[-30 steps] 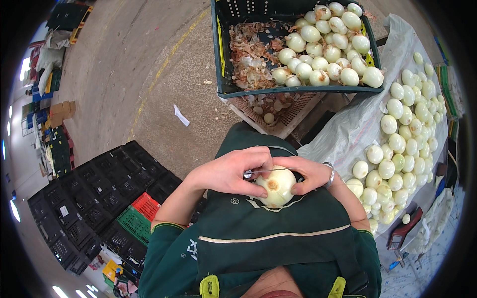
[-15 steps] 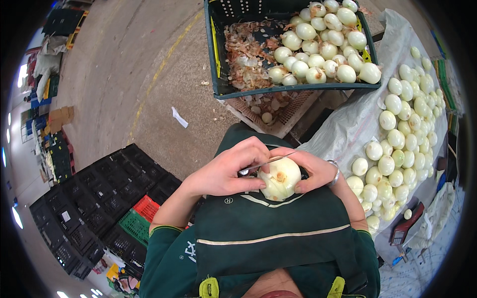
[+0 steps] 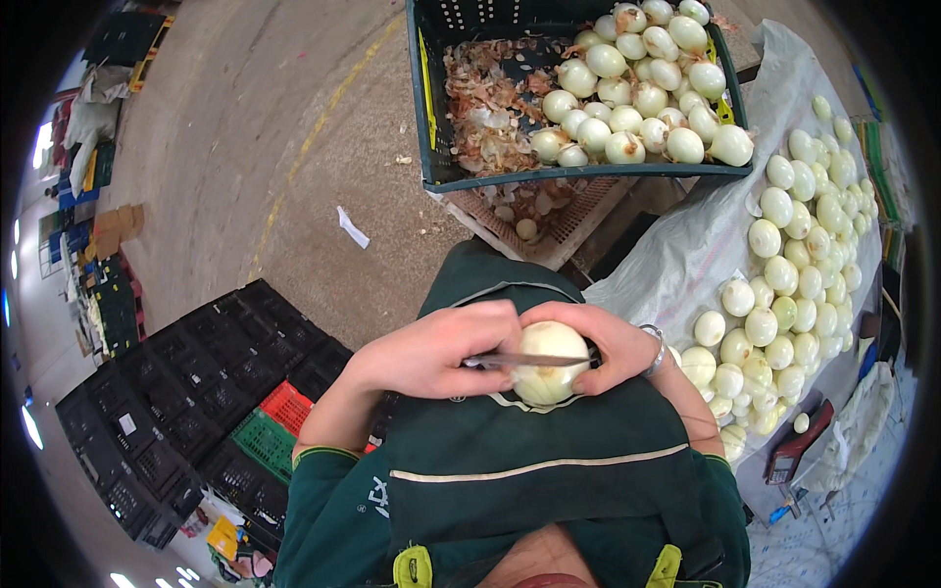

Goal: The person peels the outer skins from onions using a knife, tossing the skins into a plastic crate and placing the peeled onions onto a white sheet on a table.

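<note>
A peeled white onion (image 3: 544, 389) is held up in front of my dark green apron (image 3: 549, 490). My right hand (image 3: 615, 340) closes round its right and far side, thumb near the blade tip. In my left hand (image 3: 441, 345), closed round its handle, is a small knife (image 3: 539, 361). The blade lies sideways across the top of the onion, its tip pointing right. My left fingers hide the handle, and the blade covers part of the onion's brownish end.
Ahead stands a dark green crate (image 3: 588, 176) with peeled onions and loose brown skins (image 3: 490, 118), above a lighter crate (image 3: 578, 240) with scraps. Many more onions (image 3: 774, 323) lie on a pale sheet (image 3: 667, 265) at right. Black crates (image 3: 196, 372) stand at left.
My left hand has moved slightly left, and the knife has shifted from the onion's far edge to lie across its middle. The onion has tilted in my right hand.
</note>
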### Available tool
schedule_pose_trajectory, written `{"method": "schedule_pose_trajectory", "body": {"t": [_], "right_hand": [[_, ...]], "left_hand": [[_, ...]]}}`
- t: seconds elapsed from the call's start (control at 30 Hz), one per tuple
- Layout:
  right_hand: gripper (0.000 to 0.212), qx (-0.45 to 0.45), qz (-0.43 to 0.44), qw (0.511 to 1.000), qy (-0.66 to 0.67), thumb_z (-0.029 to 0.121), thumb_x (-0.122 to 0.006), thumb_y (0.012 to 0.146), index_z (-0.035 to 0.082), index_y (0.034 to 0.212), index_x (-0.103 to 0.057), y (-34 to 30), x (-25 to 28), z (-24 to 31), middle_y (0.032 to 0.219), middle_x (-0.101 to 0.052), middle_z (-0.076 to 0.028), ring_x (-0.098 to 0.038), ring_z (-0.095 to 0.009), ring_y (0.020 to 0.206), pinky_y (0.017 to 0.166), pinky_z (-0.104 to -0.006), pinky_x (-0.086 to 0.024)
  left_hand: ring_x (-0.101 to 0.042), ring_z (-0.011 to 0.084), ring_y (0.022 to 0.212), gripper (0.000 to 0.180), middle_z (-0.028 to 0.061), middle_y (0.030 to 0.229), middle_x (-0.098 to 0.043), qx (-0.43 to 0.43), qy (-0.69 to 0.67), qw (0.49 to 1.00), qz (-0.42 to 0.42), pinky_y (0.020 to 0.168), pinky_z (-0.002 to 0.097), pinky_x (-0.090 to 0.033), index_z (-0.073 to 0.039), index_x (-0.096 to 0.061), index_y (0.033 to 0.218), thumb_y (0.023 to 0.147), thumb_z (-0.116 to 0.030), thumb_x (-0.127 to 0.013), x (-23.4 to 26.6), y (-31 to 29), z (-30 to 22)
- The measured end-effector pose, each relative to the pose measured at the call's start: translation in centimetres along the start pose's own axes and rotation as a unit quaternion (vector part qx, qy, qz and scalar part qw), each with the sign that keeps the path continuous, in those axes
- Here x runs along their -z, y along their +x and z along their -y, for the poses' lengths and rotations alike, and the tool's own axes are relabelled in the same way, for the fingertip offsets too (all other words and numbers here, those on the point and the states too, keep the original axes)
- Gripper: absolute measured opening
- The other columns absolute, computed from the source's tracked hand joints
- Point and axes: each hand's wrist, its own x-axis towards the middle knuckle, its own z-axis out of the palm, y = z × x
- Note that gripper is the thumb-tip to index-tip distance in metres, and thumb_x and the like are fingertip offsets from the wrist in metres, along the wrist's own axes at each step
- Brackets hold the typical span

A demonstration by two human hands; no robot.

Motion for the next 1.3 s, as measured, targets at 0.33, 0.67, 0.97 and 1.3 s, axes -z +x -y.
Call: {"method": "schedule_pose_trajectory", "body": {"t": [0.33,0.67,0.97,1.3], "right_hand": [[0.091,-0.007,-0.063,0.971,0.231,0.031,-0.076,0.071,0.001,0.146,-0.035,-0.9,-0.6,-2.4,0.142,-0.044,-0.011,-0.043,-0.020,0.133,0.112,-0.0334,-0.033],[0.091,-0.059,-0.155,0.961,0.219,0.007,-0.082,0.065,0.007,0.143,-0.035,-0.9,-1.9,-2.7,0.133,-0.049,-0.007,-0.048,-0.017,0.127,0.109,-0.0332,-0.038],[0.075,-0.047,-0.181,0.969,0.158,0.010,-0.073,0.077,0.006,0.144,-0.040,-1.2,-3.2,-3.3,0.130,-0.054,-0.007,-0.053,-0.016,0.121,0.105,-0.0329,-0.042],[0.068,-0.022,-0.327,0.852,0.409,0.036,-0.058,0.093,0.005,0.146,-0.031,-2.7,-3.5,-7.3,0.132,-0.054,-0.020,-0.063,-0.036,0.112,0.081,-0.0446,-0.061]], "left_hand": [[-0.057,0.0124,0.075,0.030,0.0085,0.102,-0.062,0.114,0.226,0.887,-0.387,0.066,0.0264,-0.047,-0.004,-0.065,0.111,0.082,0.003,-0.065,1.3,-1.7,4.6],[-0.063,0.0295,0.105,0.050,0.0120,0.118,-0.059,-0.034,0.193,0.966,-0.168,0.085,0.0358,-0.053,-0.004,-0.062,0.118,0.070,-0.004,-0.079,-2.7,0.2,0.2],[-0.058,0.0251,0.081,0.044,0.0086,0.097,-0.051,0.054,0.115,0.983,-0.131,0.070,0.0348,-0.049,-0.004,-0.051,0.097,0.072,-0.017,-0.085,-2.6,1.6,0.3],[-0.058,0.0219,0.077,0.028,0.0070,0.084,-0.054,0.029,0.092,0.990,-0.101,0.066,0.0319,-0.047,-0.005,-0.053,0.082,0.076,-0.008,-0.080,-6.1,0.3,3.3]]}}
